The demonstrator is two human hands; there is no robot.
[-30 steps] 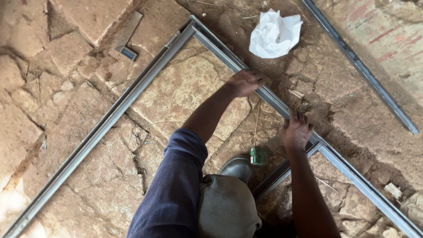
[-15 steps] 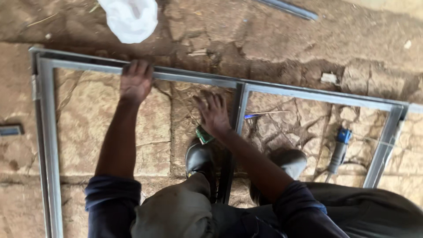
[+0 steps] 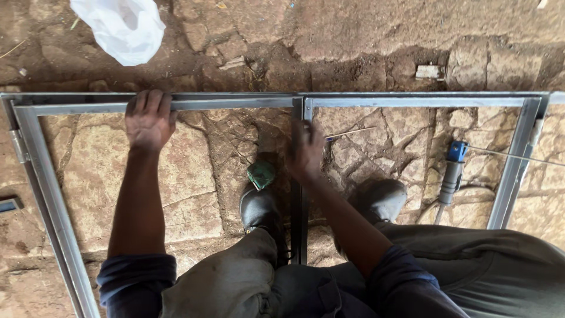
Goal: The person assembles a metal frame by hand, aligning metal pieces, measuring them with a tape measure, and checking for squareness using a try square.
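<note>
Seen from above, left hand (image 3: 149, 121) curled over the top rail of a grey metal frame (image 3: 412, 101) lying on stone paving, right hand (image 3: 306, 150) blurred on the centre bar, grip unclear, green object (image 3: 261, 174) just left of it, white plastic bag (image 3: 120, 29) beyond the left hand, blue-tipped tool (image 3: 453, 171) well to the right.

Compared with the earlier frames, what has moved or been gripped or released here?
The right hand slid from the top rail down onto the middle upright bar of the metal frame. The left hand still grips the top rail. The white plastic bag, green object and blue-handled tool lie as before.
</note>
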